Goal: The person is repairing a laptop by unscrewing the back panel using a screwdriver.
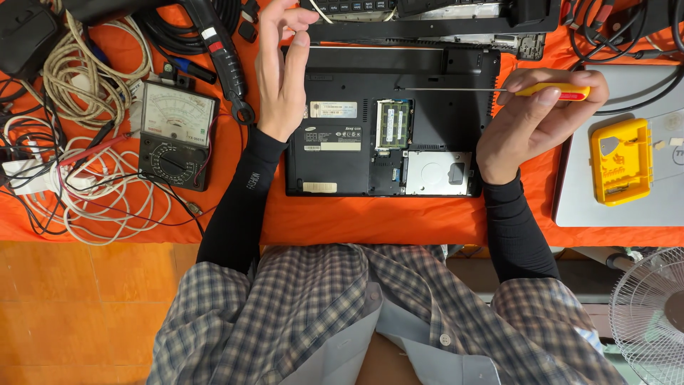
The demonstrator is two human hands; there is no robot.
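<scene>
Your right hand [531, 121] grips the yellow screwdriver [552, 90], its tip over the upturned laptop [335, 153]; your left hand [279, 71] hovers beside it, fingers pinched narrow.

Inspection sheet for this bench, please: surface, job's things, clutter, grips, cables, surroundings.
Surface: orange cloth over the bench.
Job's things: black laptop lies underside up, bay cover off, memory modules and empty drive bay exposed.
Clutter: analogue multimeter, yellow bit holder on a silver laptop, dismantled laptop part behind.
Grips: right hand shut on a yellow-handled screwdriver, shaft lying over the laptop; left hand raised, fingertips pinched together, contents too small to tell.
Cables: white cable coils and test leads at left; black cables top right.
Surroundings: fan lower right, orange floor tiles.
</scene>
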